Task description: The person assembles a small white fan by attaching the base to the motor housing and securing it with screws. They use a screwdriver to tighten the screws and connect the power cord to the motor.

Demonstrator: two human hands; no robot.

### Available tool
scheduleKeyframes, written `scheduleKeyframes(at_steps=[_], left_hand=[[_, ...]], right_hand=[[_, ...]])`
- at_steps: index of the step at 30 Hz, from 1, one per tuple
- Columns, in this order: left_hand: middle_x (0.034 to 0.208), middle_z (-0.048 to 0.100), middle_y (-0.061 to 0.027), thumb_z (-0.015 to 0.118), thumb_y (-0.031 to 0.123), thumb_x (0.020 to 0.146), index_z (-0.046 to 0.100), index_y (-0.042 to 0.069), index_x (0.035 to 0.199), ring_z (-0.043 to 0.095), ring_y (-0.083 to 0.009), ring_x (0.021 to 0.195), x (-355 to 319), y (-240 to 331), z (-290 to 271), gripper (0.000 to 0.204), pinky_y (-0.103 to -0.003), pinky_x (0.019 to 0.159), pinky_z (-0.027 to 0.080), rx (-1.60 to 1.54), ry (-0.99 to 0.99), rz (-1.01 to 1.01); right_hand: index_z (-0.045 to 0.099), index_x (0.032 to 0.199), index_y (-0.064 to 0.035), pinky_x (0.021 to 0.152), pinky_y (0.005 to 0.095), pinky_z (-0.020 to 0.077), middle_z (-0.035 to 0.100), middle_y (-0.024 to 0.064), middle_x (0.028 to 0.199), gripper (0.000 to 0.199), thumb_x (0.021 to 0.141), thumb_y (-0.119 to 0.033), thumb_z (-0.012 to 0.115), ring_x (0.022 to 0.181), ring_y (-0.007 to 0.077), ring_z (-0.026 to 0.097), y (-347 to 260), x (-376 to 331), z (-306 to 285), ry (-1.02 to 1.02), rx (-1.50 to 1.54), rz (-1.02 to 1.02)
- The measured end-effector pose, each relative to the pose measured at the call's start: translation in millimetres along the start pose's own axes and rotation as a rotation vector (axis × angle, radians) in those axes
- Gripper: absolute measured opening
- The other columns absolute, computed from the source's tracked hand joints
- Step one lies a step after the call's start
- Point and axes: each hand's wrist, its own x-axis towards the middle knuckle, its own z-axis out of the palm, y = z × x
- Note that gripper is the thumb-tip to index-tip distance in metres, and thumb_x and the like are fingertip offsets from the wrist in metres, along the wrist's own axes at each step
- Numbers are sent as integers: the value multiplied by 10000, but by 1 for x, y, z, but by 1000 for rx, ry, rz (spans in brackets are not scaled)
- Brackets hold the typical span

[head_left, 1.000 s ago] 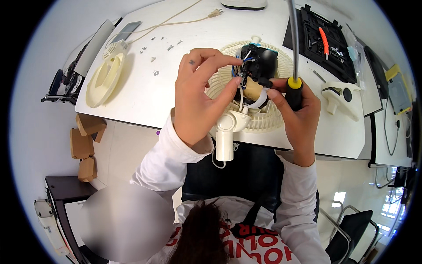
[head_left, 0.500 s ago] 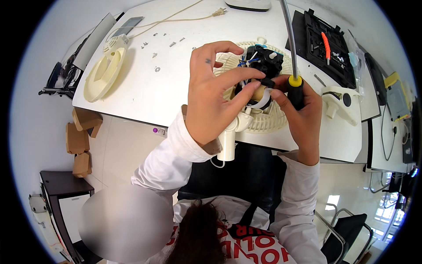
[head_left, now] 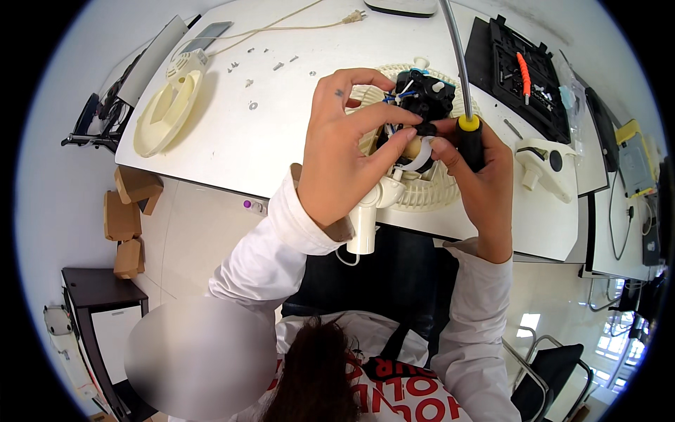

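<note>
An opened fan's motor unit [head_left: 424, 97], black with blue and white wires, rests over a cream fan grille [head_left: 430, 199]. My left hand [head_left: 344, 144] arches over it from the left, thumb and index finger closed on a small black part [head_left: 425, 129] of the motor unit. On the other side, my right hand [head_left: 488, 184] keeps a long screwdriver [head_left: 470, 144] with a black and yellow handle tucked in its grip, shaft pointing away. Its thumb and fingertips also press at the motor, beside a white curved strip [head_left: 420, 156]. The cream fan neck [head_left: 363, 228] extends toward me.
A cream fan base [head_left: 165, 126] stands on the table's left. Loose screws [head_left: 279, 67] and a plug cord [head_left: 351, 17] lie farther back. At right are a black toolbox [head_left: 527, 77], an orange-handled tool [head_left: 522, 69] and a cream motor cover [head_left: 552, 167].
The screwdriver shaft has tilted slightly left. My fingers have shifted a little at the motor; both hands keep their grips.
</note>
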Motion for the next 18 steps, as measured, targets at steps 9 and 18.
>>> scheduleKeyframes(at_steps=[9,18], left_hand=[[1078,511,-88,699,56,683,696,91,888,529,-226,992,-1,0,2,208,-335,839,429,-27,5,-38],[1071,514,-78,720,71,674,698,80,859,529,-224,977,-1,-1,0,187,-336,845,416,-32,19,-54]], right_hand=[[603,917,-4,605,199,404,586,5,719,191,801,-133,682,648,55,495,1,1,1,10,24,17],[605,920,-5,626,193,418,602,9,744,170,800,-102,675,679,52,518,-4,0,6,20,56,11]])
